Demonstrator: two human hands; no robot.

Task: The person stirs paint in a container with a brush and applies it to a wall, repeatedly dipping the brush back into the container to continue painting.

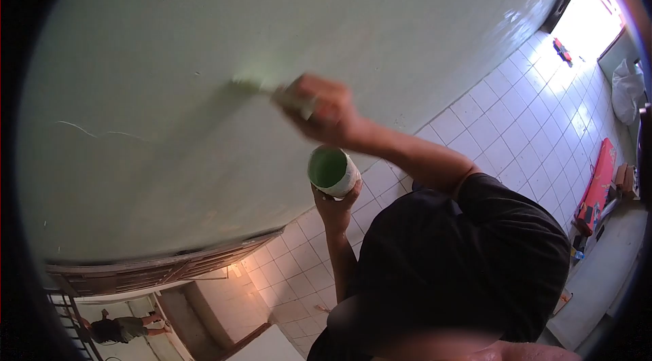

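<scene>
A pale green wall (pixel 170 35) fills the upper left of the head view. My right hand (pixel 319 108) is closed around a paintbrush (pixel 255 85), whose bristles are at the wall; hand and brush are blurred by motion. Below it, my left hand (pixel 336 203) grips a white cup (pixel 350 174) from underneath and the side. Green paint (pixel 327 168) shows inside the cup, which is tilted toward the camera. A thin pale line (pixel 88 131) runs across the wall at the left.
White floor tiles (pixel 499 120) run alongside the wall. A red long object (pixel 598 188) and a white sack (pixel 626 93) lie at the right, near a bright doorway (pixel 587 14). At lower left, another person (pixel 119 328) is visible beyond a wooden frame (pixel 170 269).
</scene>
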